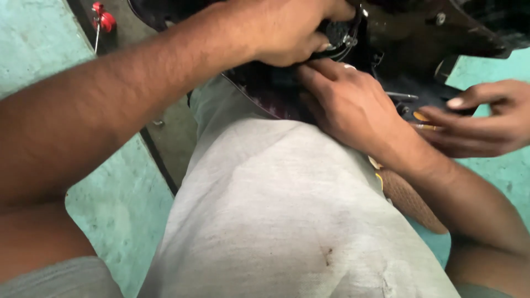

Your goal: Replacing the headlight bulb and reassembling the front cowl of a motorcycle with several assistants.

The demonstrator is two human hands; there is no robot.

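- The left hand (287, 30) reaches across from the left, its forearm filling the upper left of the view, and its fingers are curled closed around a dark round part with metal fittings (341, 34) at the top of the picture.
- The right hand (348, 105) lies just below it, palm down, fingers held together and pressed flat against the dark glossy machine body (265, 91); it grips nothing that can be seen.
- The round part sits on that dark body, just above the right hand's fingertips and against the left hand's fingers.
- Another person's hand (480, 118) comes in from the right edge, its fingers pinching a thin yellowish stick-like thing (425, 126) close to the right hand's wrist.
- A grey cloth-covered knee (287, 221) fills the lower middle of the view.
- The floor (121, 204) is painted green.
- A small red fitting (104, 19) shows at the upper left.
- A brown woven patch (411, 201) peeks out below the right forearm.
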